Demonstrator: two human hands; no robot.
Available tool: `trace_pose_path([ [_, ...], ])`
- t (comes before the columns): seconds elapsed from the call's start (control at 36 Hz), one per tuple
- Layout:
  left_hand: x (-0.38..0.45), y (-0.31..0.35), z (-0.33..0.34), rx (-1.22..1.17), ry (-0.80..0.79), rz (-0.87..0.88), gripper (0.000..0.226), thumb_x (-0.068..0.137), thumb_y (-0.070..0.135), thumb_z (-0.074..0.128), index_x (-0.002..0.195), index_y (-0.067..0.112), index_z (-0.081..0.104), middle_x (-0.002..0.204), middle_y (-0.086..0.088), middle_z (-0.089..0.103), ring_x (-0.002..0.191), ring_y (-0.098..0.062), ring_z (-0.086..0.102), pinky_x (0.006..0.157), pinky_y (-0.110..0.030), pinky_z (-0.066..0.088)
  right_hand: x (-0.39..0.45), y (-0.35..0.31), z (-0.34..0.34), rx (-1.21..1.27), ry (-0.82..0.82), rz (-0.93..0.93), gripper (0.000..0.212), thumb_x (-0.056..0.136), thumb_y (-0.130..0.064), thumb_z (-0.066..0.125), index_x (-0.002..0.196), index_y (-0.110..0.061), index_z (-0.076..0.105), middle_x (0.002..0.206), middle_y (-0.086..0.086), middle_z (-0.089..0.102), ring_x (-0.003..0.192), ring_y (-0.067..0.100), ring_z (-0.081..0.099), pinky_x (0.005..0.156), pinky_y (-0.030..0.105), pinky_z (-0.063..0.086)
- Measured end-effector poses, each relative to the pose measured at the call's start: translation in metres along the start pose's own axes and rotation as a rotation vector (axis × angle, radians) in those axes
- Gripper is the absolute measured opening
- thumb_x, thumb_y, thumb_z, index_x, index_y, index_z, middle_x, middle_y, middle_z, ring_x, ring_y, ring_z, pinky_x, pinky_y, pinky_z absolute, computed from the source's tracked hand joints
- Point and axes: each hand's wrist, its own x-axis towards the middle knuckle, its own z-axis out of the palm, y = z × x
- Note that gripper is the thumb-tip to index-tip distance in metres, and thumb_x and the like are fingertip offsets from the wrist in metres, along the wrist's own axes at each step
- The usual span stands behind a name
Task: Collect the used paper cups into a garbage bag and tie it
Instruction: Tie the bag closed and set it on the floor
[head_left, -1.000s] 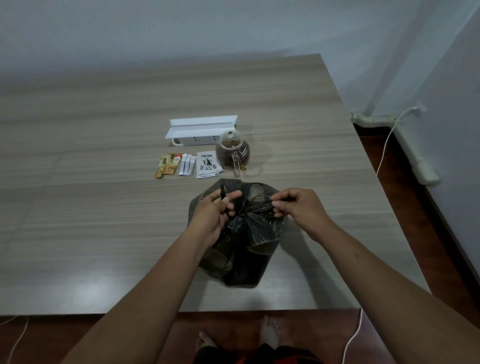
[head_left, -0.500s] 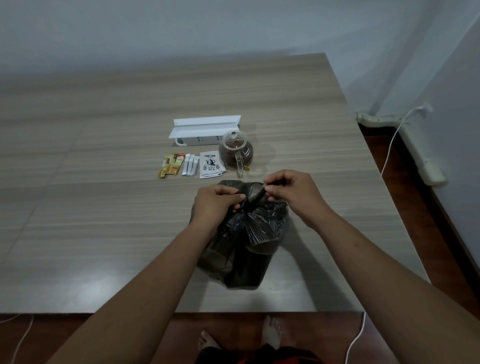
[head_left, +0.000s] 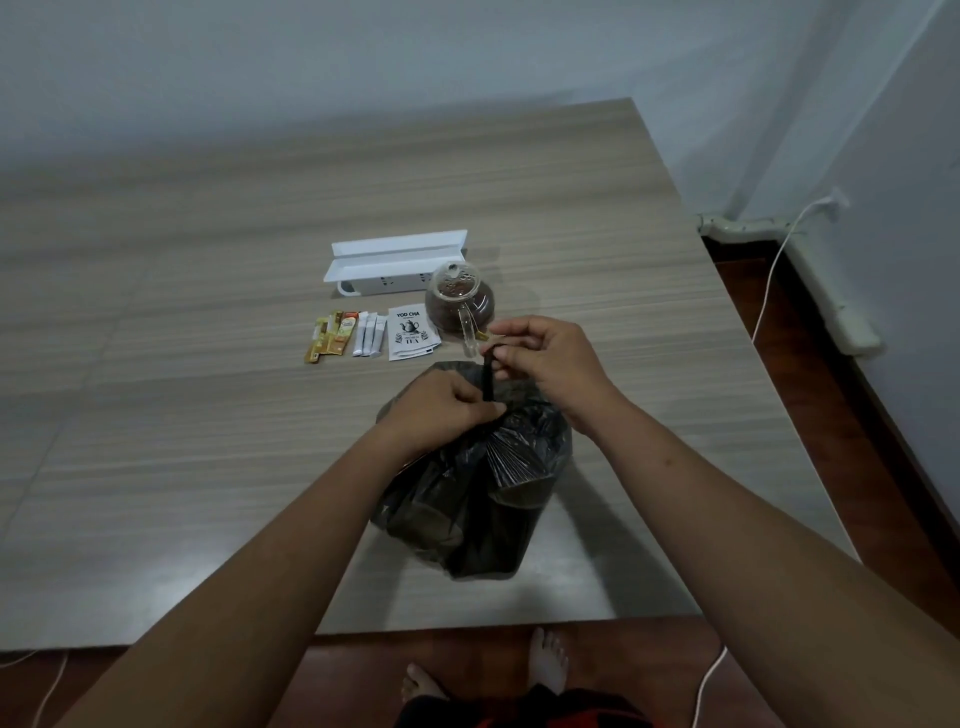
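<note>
From the head camera, a dark, glossy, half see-through garbage bag (head_left: 467, 499) stands near the front edge of the wood-grain tabletop (head_left: 182, 441), bulging and creased, with brownish rounded shapes showing faintly through the plastic. Its mouth is gathered at the top into a thin black twisted strip (head_left: 488, 379) that rises upright. The left hand (head_left: 441, 413) has its grip closed around the gathered neck at the base of that strip, fingers curled on the plastic. The right hand (head_left: 545, 358) pinches the upper end of the strip between thumb and fingertips, just above the left hand. Behind the bag lie a glass teapot (head_left: 460, 301) with dark contents, a white tea sachet (head_left: 413, 332), white sticks (head_left: 369, 338), yellow packets (head_left: 332, 338) and a white power strip (head_left: 395, 260)
</note>
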Motion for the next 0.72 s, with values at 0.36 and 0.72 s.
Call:
trace_pose_path([
  [0.36, -0.001, -0.003, 0.006, -0.262, 0.126, -0.098, 0.043, 0.092, 0.037, 0.062, 0.056, 0.013, 0.06, 0.047, 0.005, 0.052, 0.043, -0.011, 0.042, 0.054, -0.026, 0.031, -0.028, 0.038, 0.001, -0.184, 0.089, 0.104, 0.023, 0.086, 0.004, 0.063, 0.098, -0.014, 0.069, 0.084, 0.0, 0.066, 0.076, 0.009, 0.06, 0.068, 0.019, 0.051],
  [0.72, -0.003, 0.001, 0.003, -0.357, 0.138, -0.162, 0.032, 0.089, 0.03, 0.066, 0.071, 0.003, 0.07, 0.057, -0.013, 0.065, 0.044, -0.015, 0.053, 0.052, -0.023, 0.04, -0.034, 0.045, 0.02, -0.559, 0.205, -0.139, 0.019, 0.07, -0.015, 0.084, 0.067, -0.022, 0.066, 0.066, -0.01, 0.063, 0.057, 0.003, 0.056, 0.058, 0.014, 0.044],
])
